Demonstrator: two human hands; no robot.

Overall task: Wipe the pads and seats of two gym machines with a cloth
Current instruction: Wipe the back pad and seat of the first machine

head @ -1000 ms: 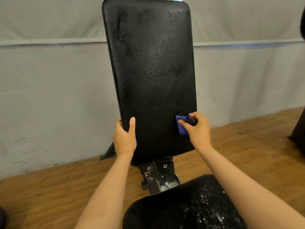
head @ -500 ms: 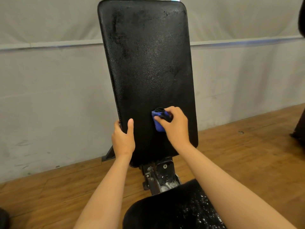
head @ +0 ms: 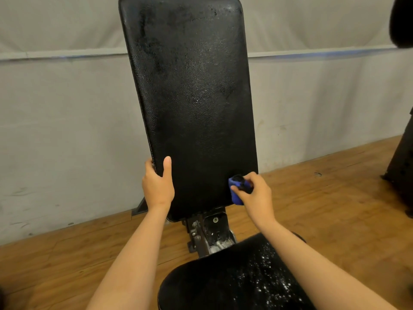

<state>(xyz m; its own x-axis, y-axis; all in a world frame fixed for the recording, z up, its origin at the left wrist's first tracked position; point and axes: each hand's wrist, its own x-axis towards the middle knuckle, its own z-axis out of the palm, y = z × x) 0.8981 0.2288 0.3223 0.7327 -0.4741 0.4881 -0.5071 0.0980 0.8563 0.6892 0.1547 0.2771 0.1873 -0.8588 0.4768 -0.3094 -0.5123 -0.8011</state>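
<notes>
1. The right grip [head: 257,193] has its fingers curled round a bunched blue cloth [head: 235,196] and presses it on the lower right corner of the back pad [head: 194,97]. The pad's right edge is at the grip and its bottom edge is just below.
2. Room to move: bare pad face runs up from the right grip to the top edge, and left as far as the left grip [head: 157,186].
3. The left grip holds the pad's left edge, thumb flat on the face pointing up, fingers wrapped behind. It sits well left of the right grip at about the same height.
4. Below and left of the right grip is the hinge bracket [head: 211,233], flecked white. Further down, under the right forearm, is the seat pad [head: 234,280], speckled with white drops.
5. Right of the right grip is wood floor [head: 335,198], then a dark machine frame [head: 402,171] well apart. A grey wall [head: 67,130] stands behind the bench.
6. The back pad's long axis runs up, with the top tilted slightly left. The cloth wad lies roughly along it.
</notes>
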